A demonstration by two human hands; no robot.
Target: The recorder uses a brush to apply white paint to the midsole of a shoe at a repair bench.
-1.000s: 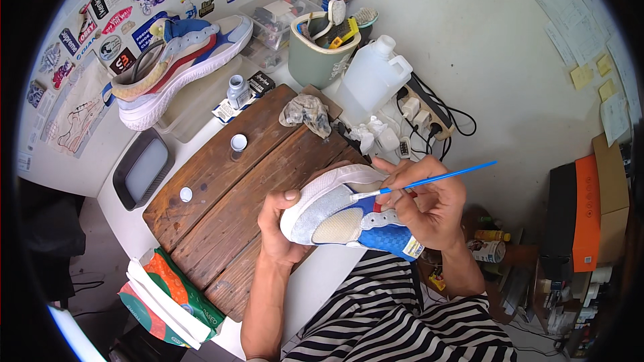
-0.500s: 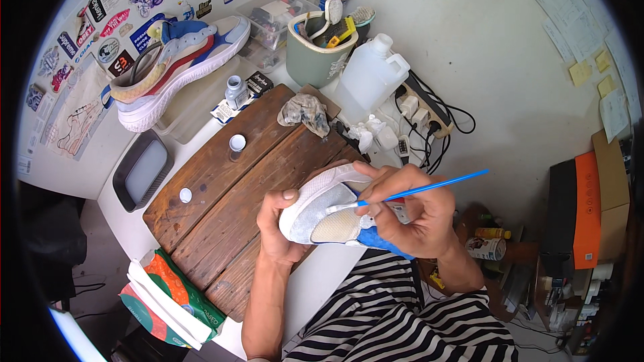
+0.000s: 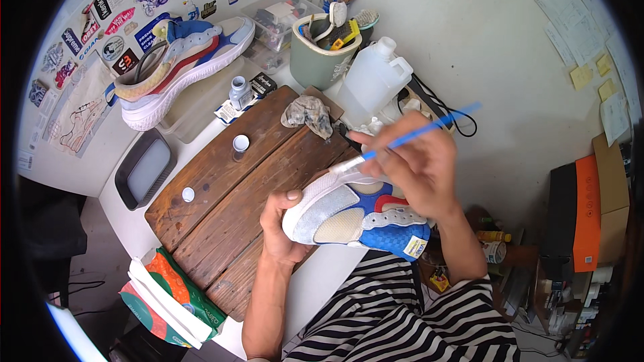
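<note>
My left hand (image 3: 280, 231) is closed around the toe end of a sneaker (image 3: 339, 218) with grey, cream, blue and red panels and a white sole. The thumb lies on the sole's edge; the other fingers are mostly hidden beneath the shoe. Above the shoe, my right hand (image 3: 419, 161) pinches a blue-handled paintbrush (image 3: 416, 135), its pale bristles pointing down-left near the sole's far edge. Whether the bristles touch the shoe I cannot tell. A small white paint cap (image 3: 241, 143) stands on the wooden board (image 3: 228, 194), with a white disc-shaped lid (image 3: 188, 194) nearer its left edge.
A matching sneaker (image 3: 184, 64) rests on a clear plastic box at the back left. Behind the board are a paint bottle (image 3: 240, 94), a crumpled rag (image 3: 306, 115), a green bin of brushes (image 3: 322, 57) and a white jug (image 3: 374, 80). A tissue pack (image 3: 171, 298) lies front left.
My right hand has lifted off the shoe's upper and moved up, carrying the brush from the grey toe panel toward the sole's far edge. More of the shoe's side now shows.
</note>
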